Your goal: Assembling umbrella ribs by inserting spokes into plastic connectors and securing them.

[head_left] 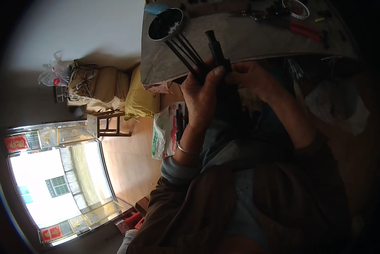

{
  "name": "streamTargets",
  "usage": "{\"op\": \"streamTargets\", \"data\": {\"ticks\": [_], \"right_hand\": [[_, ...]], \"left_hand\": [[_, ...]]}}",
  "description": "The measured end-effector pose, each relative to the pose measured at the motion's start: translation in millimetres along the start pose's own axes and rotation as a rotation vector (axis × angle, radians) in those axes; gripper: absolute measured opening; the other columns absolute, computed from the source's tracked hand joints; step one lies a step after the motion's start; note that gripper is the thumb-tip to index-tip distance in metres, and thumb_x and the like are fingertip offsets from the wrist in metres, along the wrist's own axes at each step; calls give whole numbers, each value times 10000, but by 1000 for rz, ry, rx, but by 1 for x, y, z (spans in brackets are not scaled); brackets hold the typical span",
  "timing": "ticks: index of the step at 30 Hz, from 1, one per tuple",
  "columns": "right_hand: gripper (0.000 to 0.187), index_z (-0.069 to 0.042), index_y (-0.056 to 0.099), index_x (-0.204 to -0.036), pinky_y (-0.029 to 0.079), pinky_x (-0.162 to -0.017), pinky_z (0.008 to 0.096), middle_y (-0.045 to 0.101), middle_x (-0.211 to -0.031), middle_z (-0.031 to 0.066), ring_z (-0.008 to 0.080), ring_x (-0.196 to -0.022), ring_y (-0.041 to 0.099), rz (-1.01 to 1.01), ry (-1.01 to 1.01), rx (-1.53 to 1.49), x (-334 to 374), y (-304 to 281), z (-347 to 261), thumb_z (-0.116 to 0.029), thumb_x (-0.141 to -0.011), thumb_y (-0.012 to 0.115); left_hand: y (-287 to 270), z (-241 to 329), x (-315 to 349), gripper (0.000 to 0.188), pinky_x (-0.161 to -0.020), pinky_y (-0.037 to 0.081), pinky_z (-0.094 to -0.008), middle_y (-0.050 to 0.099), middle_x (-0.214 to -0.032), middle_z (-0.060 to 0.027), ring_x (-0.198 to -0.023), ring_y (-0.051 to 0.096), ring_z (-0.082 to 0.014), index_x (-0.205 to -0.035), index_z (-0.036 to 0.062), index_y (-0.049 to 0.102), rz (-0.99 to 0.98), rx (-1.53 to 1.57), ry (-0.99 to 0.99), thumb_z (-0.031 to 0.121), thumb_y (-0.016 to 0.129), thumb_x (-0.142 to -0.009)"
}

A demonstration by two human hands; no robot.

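Observation:
My left hand (200, 95) is closed around a long black thing (216, 48) that looks like an umbrella frame, at the table's near edge. Its stepped, tube-like end points up and away over the tabletop. Several thin black rods (183, 55) fan out to the upper left from my left fist, their far ends close to a round tin. My right hand (255, 78) pinches at the frame's right side, beside my left thumb; what lies between its fingertips is too dark to make out. The lower part of the frame hangs in shadow above my lap.
On the grey table (257, 40) stand the round tin (166, 25) of small dark and white pieces and a white-rimmed dish (296, 9). Red-handled pliers (306, 31) lie at right. Left of me are a yellow sack (142, 97), a wooden stool (109, 124) and a plastic bag (164, 131).

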State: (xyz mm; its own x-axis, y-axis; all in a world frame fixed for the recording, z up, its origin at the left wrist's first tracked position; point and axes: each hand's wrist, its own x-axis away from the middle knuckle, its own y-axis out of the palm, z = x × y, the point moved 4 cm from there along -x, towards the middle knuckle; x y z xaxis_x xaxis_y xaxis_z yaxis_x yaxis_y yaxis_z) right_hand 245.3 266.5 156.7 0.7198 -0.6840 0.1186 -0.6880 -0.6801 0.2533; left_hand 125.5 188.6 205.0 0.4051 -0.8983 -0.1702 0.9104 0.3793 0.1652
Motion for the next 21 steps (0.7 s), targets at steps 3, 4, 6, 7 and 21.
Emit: {"op": "streamTargets", "data": {"ticks": [3,4,6,7,21], "right_hand": [[237,-92,628,-766,380,-562,197,543,-658,-60,23,-604,482,28,15,71,2,4,0,-302,-816,725],[241,-91,631,-769,389,-573,201,549,-663,-58,27,-612,491,44,6,84,3,6,0,-307,-814,728],[246,-89,635,-773,397,-584,205,554,-669,-56,31,-621,499,60,-5,96,3,4,-3,-312,-812,731],[251,-89,638,-770,402,-593,211,556,-670,-56,36,-628,505,-28,45,-8,4,3,-6,-318,-806,736],[315,-69,612,-715,372,-519,207,533,-614,-37,49,-549,475,165,-91,155,13,7,-9,-338,-774,763]], "left_hand": [[-1,4,2,291,-818,499,-254,687,-983,-74,-890,624,-116,-1141,-9,615,14,3,-26,84,665,-870],[-2,5,2,283,-820,499,-255,686,-985,-75,-893,624,-116,-1136,-8,618,18,0,-36,87,662,-873],[-7,2,4,275,-822,498,-256,686,-987,-76,-896,624,-117,-1133,-5,621,5,16,-43,95,657,-879],[-8,1,4,267,-824,497,-257,685,-989,-76,-899,623,-118,-1129,-2,624,-11,34,-54,103,651,-885],[9,19,0,272,-743,482,-224,682,-935,-55,-842,593,-79,-1073,-35,639,13,-281,-55,151,666,-877]]}}
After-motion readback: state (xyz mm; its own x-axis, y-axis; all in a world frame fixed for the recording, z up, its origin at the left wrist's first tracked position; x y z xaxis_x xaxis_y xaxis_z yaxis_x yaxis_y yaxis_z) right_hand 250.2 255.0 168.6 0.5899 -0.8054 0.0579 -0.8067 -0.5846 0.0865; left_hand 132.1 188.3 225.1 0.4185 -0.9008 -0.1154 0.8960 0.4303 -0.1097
